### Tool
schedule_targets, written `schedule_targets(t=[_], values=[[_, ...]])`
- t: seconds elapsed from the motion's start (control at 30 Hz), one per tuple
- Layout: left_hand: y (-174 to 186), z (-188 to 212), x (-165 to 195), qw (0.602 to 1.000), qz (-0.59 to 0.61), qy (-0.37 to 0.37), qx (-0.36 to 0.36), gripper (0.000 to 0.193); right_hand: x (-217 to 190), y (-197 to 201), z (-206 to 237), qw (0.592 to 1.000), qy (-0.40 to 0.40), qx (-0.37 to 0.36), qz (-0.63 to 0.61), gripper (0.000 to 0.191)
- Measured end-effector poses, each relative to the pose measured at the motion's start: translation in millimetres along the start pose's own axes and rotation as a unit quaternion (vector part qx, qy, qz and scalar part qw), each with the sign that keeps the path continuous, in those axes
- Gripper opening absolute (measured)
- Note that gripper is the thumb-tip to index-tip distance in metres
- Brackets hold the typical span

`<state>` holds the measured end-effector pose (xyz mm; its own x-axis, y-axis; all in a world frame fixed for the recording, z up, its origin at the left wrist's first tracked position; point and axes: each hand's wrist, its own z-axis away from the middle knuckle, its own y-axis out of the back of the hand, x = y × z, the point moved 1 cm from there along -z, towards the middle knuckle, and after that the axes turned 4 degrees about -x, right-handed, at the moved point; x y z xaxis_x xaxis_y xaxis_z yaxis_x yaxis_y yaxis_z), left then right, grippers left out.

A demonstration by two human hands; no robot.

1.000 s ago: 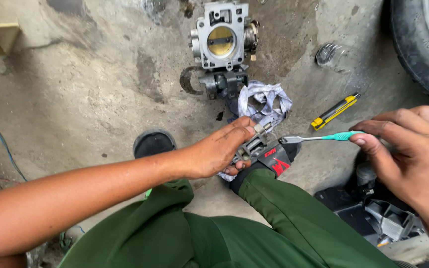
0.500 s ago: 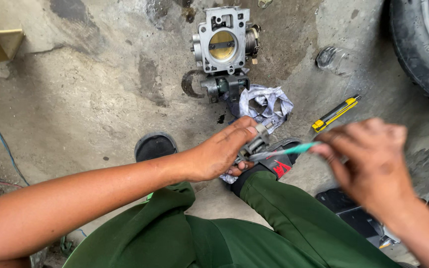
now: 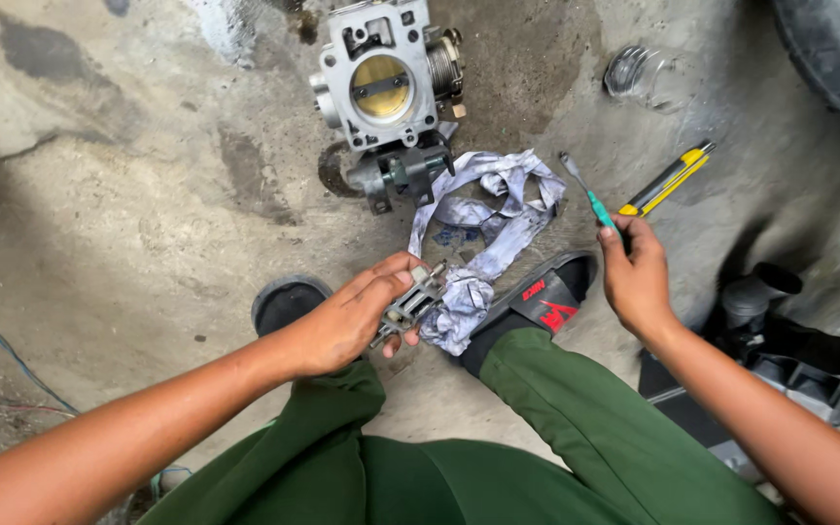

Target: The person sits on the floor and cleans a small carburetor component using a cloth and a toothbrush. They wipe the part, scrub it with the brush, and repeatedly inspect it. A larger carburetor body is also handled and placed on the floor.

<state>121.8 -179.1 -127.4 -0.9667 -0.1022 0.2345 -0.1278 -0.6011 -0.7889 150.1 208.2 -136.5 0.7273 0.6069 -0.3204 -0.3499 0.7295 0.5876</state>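
At centre frame, left hand (image 3: 347,321) clamped on a small metal part (image 3: 408,305), toothbrush (image 3: 587,192) gripped in right hand (image 3: 637,277) at two o'clock

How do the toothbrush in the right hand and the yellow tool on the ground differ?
The toothbrush is slim with a teal handle and bristled head; the yellow tool is thicker, yellow and black. The toothbrush is held in the right hand, head raised away from the person; the yellow tool lies untouched on the concrete. Both are long, narrow and sit close together, slanting in opposite directions.
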Motion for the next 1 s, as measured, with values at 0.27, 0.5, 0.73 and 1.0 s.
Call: schedule_targets(t=[0.27, 0.5, 0.73, 1.0], values=[[-5.6, 1.1, 55.2, 0.998, -0.055, -0.04, -0.018, 0.053, 1.6, -33.8, 4.1, 0.922, 0.319, 0.157, 0.152, 0.026], [-12.8, -11.5, 69.3, 0.997, -0.032, -0.057, 0.031, 0.053, -33.5, -112.2, 35.4, 0.931, 0.349, 0.005, 0.103, 0.023], [-22.0, -9.8, 40.7, 0.995, 0.018, -0.097, 0.014, 0.046, -12.6, -133.6, 42.0, 0.954, 0.292, 0.026, 0.064, 0.025], [-32.6, -6.6, 33.0, 0.993, 0.04, -0.109, 0.03, 0.042, -44.7, -134.3, 46.8, 0.952, 0.275, -0.032, 0.132, 0.018]])
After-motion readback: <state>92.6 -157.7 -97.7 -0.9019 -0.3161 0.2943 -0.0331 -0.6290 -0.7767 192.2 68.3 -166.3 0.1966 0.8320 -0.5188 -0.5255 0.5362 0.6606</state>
